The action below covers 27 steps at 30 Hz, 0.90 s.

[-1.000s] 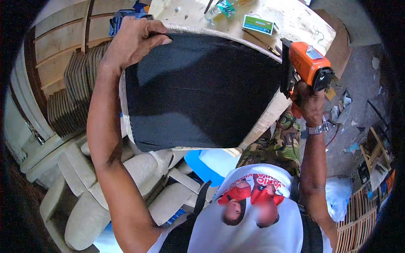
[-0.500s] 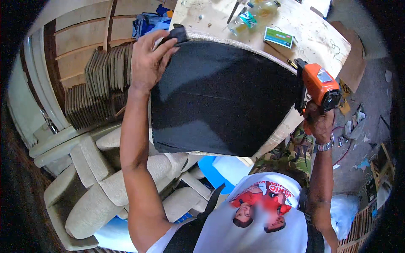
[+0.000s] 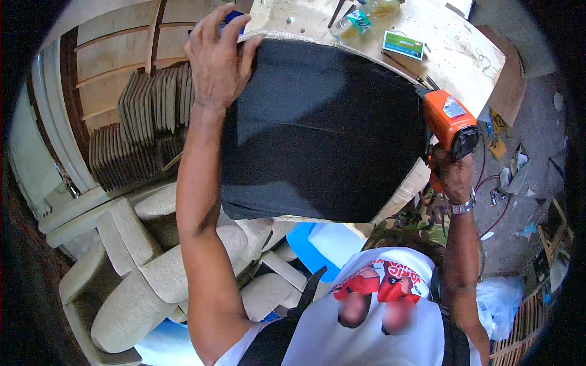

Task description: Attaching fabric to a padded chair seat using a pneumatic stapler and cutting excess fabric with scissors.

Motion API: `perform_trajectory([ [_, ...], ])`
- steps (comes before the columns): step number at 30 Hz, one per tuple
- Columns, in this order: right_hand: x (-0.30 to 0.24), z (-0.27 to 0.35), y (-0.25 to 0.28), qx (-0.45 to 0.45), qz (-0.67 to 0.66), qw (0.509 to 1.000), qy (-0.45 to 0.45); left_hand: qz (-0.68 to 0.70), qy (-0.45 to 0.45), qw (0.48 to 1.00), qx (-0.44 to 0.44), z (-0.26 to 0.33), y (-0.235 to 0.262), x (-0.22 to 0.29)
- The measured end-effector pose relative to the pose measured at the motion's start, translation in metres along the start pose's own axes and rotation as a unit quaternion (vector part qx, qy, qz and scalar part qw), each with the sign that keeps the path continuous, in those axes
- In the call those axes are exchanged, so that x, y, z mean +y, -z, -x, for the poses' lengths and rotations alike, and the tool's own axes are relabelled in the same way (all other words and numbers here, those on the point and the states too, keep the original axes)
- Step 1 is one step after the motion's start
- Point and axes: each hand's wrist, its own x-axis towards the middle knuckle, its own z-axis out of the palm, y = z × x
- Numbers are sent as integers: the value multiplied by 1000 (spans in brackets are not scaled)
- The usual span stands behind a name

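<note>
A black cloth (image 3: 329, 131) lies over the underside of a pale upholstered piece, with a light woven edge (image 3: 293, 38) along its far side. My left hand (image 3: 221, 61) is at the far left corner of the cloth, fingers spread, with the thumb touching the corner. My right hand (image 3: 453, 174) is wrapped round the grip of an orange and black staple gun (image 3: 452, 119). The gun's nose is at the far right corner of the cloth. Whether it touches the cloth I cannot tell.
A pale wooden table (image 3: 452, 67) behind carries a plastic bottle (image 3: 360, 23) and a green and white box (image 3: 403, 46). Stacked brown panels (image 3: 155, 104) and beige upholstered parts (image 3: 165, 277) lie to the left. Scraps and a red hose (image 3: 488, 180) are on the floor at right.
My left hand has let the raised black flap at the far left corner down and spread its fingers. The staple gun has shifted slightly left.
</note>
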Motion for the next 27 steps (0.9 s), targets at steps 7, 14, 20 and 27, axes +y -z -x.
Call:
perform_trajectory([
  [7, -2, 6, -6, 20, -19, 998, 61, 134, -148, 977, -79, 6, -21, 56],
  [14, -9, 13, -14, -68, -150, 986, 14, 151, -115, 974, -123, -1, -43, 92],
  [20, -11, 16, -14, -121, -186, 975, -12, 108, -132, 977, -129, -9, -43, 104],
  [27, -8, 10, -12, -105, -182, 978, 6, 147, -44, 965, -214, -13, -39, 121],
])
